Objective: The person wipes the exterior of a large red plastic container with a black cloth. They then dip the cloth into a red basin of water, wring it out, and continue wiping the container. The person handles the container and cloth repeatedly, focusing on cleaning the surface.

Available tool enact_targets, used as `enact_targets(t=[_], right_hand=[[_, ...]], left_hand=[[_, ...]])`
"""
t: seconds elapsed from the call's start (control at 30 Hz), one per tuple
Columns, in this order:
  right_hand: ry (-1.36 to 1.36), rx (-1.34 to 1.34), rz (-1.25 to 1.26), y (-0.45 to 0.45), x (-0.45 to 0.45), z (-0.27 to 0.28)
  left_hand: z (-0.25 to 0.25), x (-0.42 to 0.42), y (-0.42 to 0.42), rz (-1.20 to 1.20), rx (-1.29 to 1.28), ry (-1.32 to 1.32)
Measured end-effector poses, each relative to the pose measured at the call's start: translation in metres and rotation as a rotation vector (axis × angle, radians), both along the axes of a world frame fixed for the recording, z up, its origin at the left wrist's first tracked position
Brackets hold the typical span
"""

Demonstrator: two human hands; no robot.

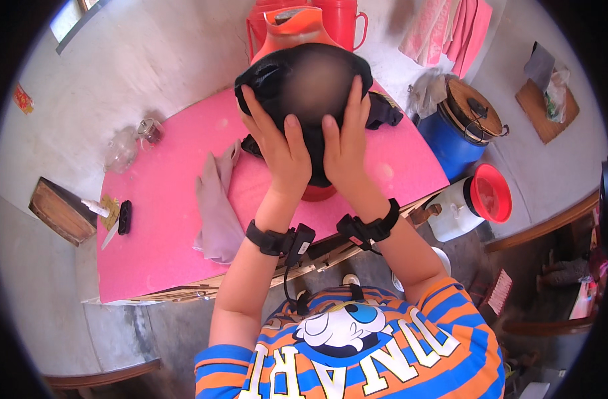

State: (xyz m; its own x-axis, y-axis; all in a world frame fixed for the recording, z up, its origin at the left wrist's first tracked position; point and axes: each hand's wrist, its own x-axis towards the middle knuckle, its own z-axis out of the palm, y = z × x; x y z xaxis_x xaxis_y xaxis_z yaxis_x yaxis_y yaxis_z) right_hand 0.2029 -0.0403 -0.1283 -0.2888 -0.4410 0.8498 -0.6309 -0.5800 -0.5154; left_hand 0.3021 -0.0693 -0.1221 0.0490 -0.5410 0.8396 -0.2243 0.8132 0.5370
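Both of my hands press on the sides of a black, soft-looking covering (316, 149) at the far middle of the table. It lies against an orange hollow form (294, 37) with an open top end; part of the black surface is blurred, so I cannot tell exactly what it is. My left hand (284, 149) spreads its fingers along the left side, thumb near the middle. On the opposite side, my right hand (348, 144) mirrors it. A red round edge (319, 193) shows beneath. Lavender rubber gloves (219, 209) lie left of my left forearm.
Dark items (383, 112) lie on the pink tabletop (154, 224) at right. Red thermos-like containers (336, 22) stand behind. A glass jar (150, 130), a black case (125, 217) and a wooden box (62, 209) are leftward. A blue barrel (448, 144) and red funnel (491, 193) stand right.
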Motion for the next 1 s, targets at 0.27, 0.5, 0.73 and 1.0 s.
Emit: enact_targets(t=[0.27,0.5,0.73,1.0], right_hand=[[-0.027,0.294,0.046,0.025,0.020,-0.080],[-0.210,0.317,0.280,0.051,0.019,-0.131],[-0.683,0.221,0.488,0.081,0.005,-0.094],[-0.887,-0.044,0.659,0.061,-0.069,0.017]], left_hand=[[-0.066,0.005,0.021,0.035,0.135,-0.158],[-0.095,0.023,0.067,-0.174,0.392,-0.180],[-0.052,0.012,0.092,-0.496,0.126,-0.431],[0.061,0.037,0.047,-0.158,-0.177,-0.321]])
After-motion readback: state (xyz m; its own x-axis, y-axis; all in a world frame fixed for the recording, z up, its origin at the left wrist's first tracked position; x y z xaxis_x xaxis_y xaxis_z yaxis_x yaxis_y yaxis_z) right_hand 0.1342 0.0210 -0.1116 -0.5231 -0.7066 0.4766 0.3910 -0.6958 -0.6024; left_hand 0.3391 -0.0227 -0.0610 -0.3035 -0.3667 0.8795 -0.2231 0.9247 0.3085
